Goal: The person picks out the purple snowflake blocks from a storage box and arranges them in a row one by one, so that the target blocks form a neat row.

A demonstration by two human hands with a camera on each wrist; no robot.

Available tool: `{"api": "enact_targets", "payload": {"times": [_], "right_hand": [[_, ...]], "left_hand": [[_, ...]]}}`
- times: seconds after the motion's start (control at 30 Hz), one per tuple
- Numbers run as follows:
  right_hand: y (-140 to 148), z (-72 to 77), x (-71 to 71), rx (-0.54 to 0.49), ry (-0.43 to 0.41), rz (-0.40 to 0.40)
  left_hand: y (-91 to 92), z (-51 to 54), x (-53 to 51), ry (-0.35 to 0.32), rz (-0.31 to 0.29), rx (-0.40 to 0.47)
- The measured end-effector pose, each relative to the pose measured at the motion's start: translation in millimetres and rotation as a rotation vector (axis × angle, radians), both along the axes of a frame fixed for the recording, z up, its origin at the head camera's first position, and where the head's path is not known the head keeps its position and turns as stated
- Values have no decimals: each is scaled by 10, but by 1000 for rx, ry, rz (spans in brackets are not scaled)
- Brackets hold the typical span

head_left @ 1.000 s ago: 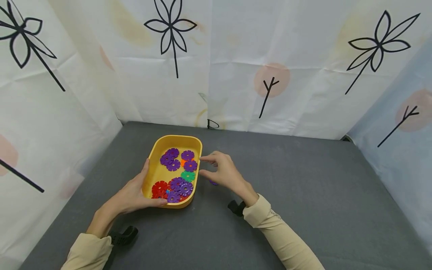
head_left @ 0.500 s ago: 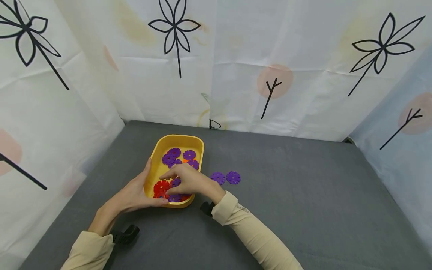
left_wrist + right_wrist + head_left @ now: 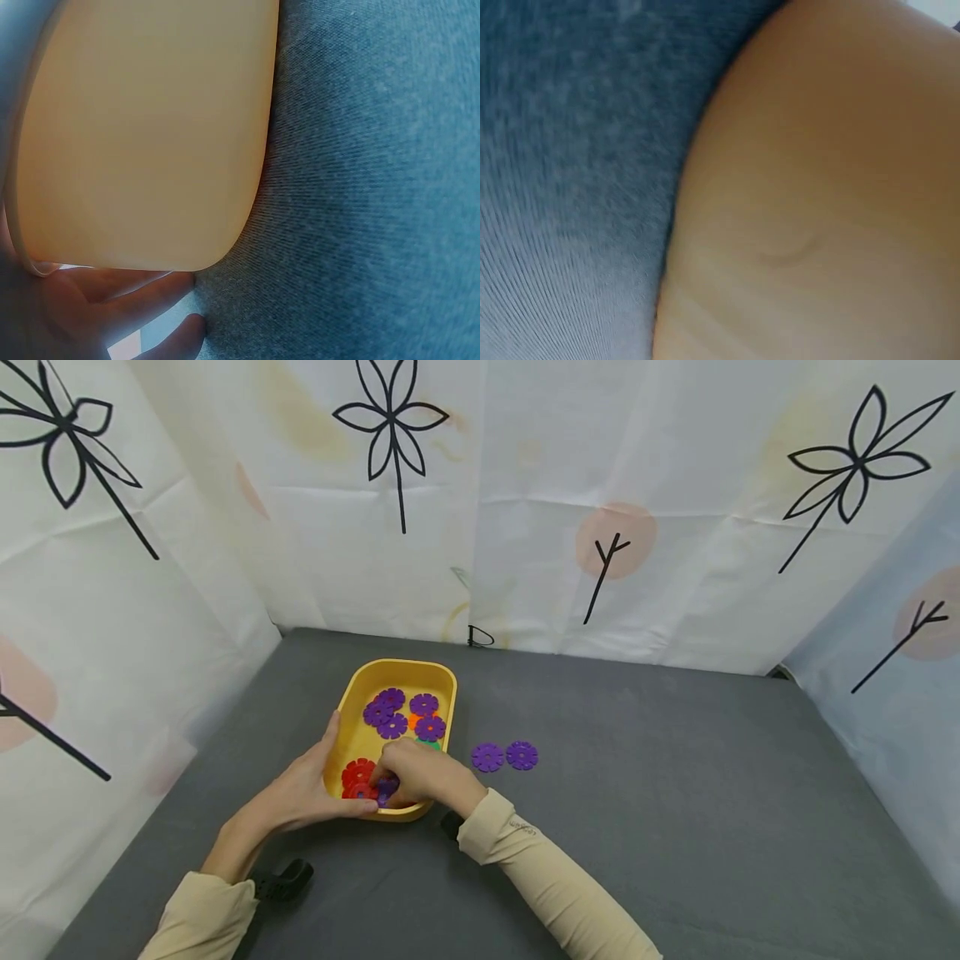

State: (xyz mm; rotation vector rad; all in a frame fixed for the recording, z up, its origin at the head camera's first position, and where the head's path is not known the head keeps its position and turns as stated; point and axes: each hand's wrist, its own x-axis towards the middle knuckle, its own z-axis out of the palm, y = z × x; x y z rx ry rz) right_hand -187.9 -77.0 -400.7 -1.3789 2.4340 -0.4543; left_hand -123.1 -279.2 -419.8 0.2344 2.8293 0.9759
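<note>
Gripping the yellow tray (image 3: 363,743) at its eight o'clock corner is the left hand (image 3: 300,789). The right hand (image 3: 420,772) dips inside at five o'clock, beside a purple notched disc (image 3: 387,787); I cannot tell whether it pinches that one. Two loose purple discs (image 3: 487,757) lie on the grey surface (image 3: 675,802), at three o'clock.

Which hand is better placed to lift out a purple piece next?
Probably the right hand: it dips into the yellow tray by a purple piece, while the left hand holds the tray.
</note>
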Motion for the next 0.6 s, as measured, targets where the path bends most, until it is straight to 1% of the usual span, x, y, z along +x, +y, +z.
{"api": "enact_targets", "payload": {"times": [0.07,0.17,0.27,0.47,0.6], "right_hand": [[-8,-17,3,-29,-18,-25],[-18,-29,9,-46,-9,-45],[-26,-33,20,-39,6,-55],[-22,-32,51,2,27,-125],[-12,-32,62,5,32,-135]], "left_hand": [[-1,5,4,3,-1,1],[0,6,6,2,0,1],[1,2,6,-2,4,-3],[0,-4,3,-6,16,-5],[8,1,0,-13,16,-1]]}}
